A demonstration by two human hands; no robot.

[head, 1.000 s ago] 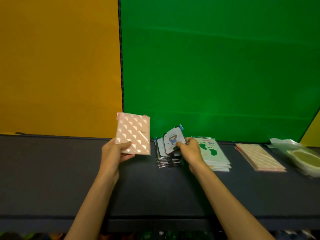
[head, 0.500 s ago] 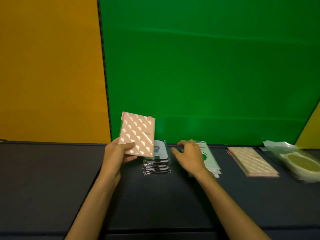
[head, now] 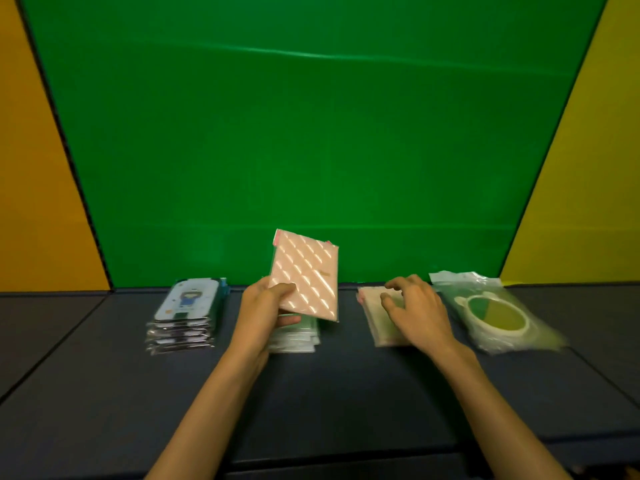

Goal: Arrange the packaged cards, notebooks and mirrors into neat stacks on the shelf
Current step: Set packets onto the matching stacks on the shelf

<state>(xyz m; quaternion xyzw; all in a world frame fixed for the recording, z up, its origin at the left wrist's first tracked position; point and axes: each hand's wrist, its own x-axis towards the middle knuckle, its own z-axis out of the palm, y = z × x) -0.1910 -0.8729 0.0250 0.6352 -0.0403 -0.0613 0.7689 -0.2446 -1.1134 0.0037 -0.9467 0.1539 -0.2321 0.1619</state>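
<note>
Closest to me, two bare forearms reach out over the dark shelf [head: 104, 393]. The left hand [head: 265, 306] holds a pink quilted notebook [head: 306, 277] by its lower left corner, thumb across the face, tilted up in the air above a low pile of green-and-white packets [head: 294, 337]. The right hand [head: 417, 311] lies with loosely spread fingers over the pink stack [head: 375, 317] on the shelf; it appears to rest on it rather than grip, though blur keeps me from being sure. To my eye the step is bringing the held notebook onto that stack: the right hand should square the pile's edges and hold it steady, then clear away so the notebook can be laid flat, corners matched, without its slick wrap sliding off. Counting along the shelf, I see four piles: the card stack [head: 185, 318] at the left with a cartoon figure on top, some five or six packs deep; the green-and-white packets, too hidden to count; the pink stack, count unclear; and the bagged round mirror [head: 495, 311] at the far right, one face showing. Behind stands the green backdrop [head: 311, 133].
</note>
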